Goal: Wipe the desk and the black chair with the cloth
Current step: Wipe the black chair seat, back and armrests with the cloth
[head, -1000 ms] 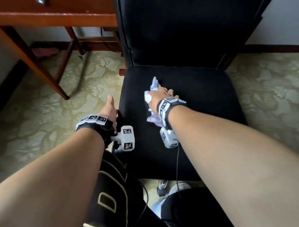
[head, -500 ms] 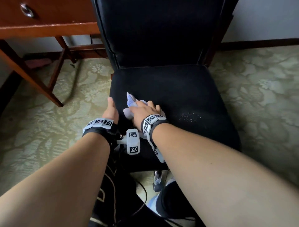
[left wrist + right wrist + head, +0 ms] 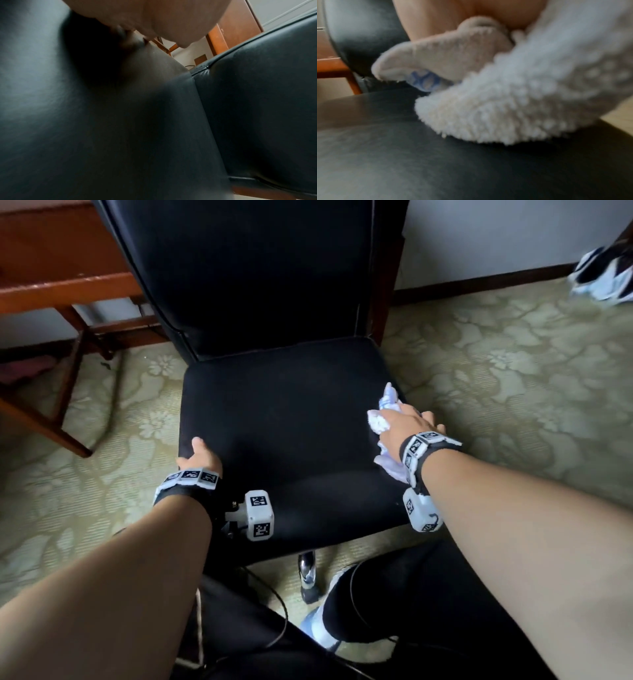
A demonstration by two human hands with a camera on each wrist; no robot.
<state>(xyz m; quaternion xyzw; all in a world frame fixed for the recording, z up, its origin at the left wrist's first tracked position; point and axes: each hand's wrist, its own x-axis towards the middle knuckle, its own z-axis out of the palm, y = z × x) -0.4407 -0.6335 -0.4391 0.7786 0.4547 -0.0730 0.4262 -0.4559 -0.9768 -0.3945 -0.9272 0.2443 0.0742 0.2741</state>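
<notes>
Now, cloth: the white fluffy cloth lies on the right edge of the black chair seat, bunched under the palm; half a second ago it was at the seat's left front, so one stroke has just crossed the cushion.
Right hand: the right hand lies over the cloth and pins it to the seat; the wrist view shows the cloth wadded up against the palm, but whether the fingers curl round it I cannot tell.
Left hand: the left hand sits at the seat's left front corner, thumb on top; its fingers go over the edge out of sight, so whether they are clenched or slack I cannot tell. It has stayed at that corner, steadying the chair, I judge.
Seat: the pale specks seen a moment ago right of the seat's middle no longer show.
Bench: the wooden bench stands behind and left of the chair, untouched by either hand.
Meaning: the seat looks largely covered; the backrest seems the likely remaining part.
Risk: another push rightward would, I think, carry the cloth off the seat edge.
</notes>
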